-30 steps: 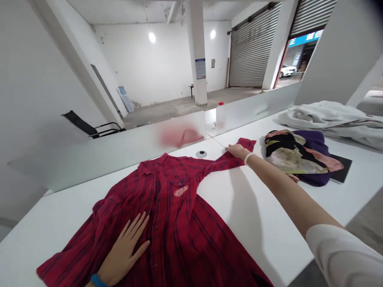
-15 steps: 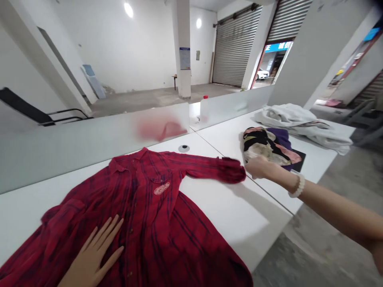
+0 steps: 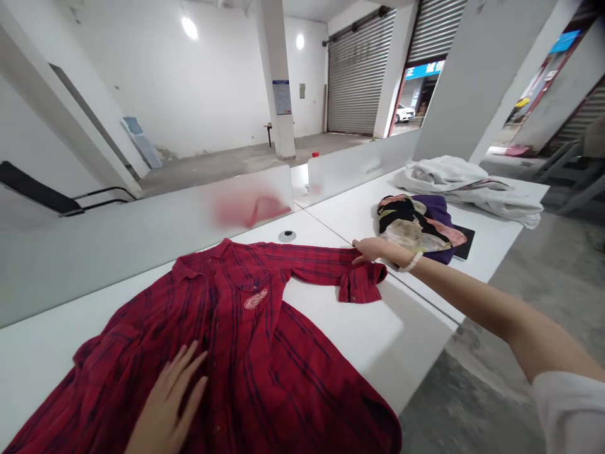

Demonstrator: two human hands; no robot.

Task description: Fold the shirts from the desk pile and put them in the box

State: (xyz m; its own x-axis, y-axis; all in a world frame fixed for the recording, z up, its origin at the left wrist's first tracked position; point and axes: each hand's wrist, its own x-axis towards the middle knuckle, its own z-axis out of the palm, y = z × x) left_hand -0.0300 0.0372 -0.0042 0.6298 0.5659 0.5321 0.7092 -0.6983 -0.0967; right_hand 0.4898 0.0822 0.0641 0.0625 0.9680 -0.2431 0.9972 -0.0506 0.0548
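1. On the white desk [image 3: 378, 334], a red plaid shirt [image 3: 246, 340] lies spread front-up. Its collar points toward the frosted divider [image 3: 142, 233], and its hem reaches the near edge and seems to hang over it. The left hand [image 3: 165, 403] lies flat on the lower front, fingers spread and gripping nothing. If that weight came off, the overhanging hem could drag the cloth toward the floor.
2. The right hand [image 3: 375, 249] rests on the outstretched sleeve [image 3: 316, 265] just above the cuff [image 3: 362, 287], with its fingers lying along the upper edge. Whether they pinch the fabric cannot be told. A tug made with only a surface touch would probably slip and leave the sleeve bunched.
3. The cuff is bent downward, close to the seam between the two desk tops. A crooked crease may get pressed in there.
4. Just beyond the right hand, a folded patterned garment [image 3: 411, 227] lies on a purple one. A wide sweep of the wrist could knock that pile, and the bead bracelet [image 3: 410, 261] could snag it.
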